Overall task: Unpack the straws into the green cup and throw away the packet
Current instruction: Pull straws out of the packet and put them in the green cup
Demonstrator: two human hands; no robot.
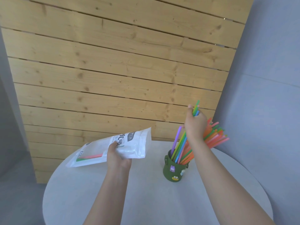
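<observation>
Head view, only one angle to go on

Right hand: raised above the cup at about 2 o'clock from the table's middle, back of hand to camera, fingers closed round a few straws

Gripped straws: green and blue tips poking out the top of the fist, lower ends slanting down into the cup

Green cup: upright on the table at roughly 3 o'clock, little frog stickers on the front, already stuffed with straws

Straws in cup: orange, pink, green and a purple one, fanning out toward 1 o'clock, partly hidden behind the right wrist

Left hand: held at about 10 o'clock, thumb on top, pinching the packet near its middle

Packet: white plastic, tilted, open end pointing up toward 1 o'clock, lifted off the table

Inside packet: red and green streak, probably a couple of leftover straws, too blurry to count

Packet print: dark characters, unreadable

Table: round, pale grey, near edge cut off at 6 o'clock

Forearms: both bare, cropped by the bottom edge
</observation>
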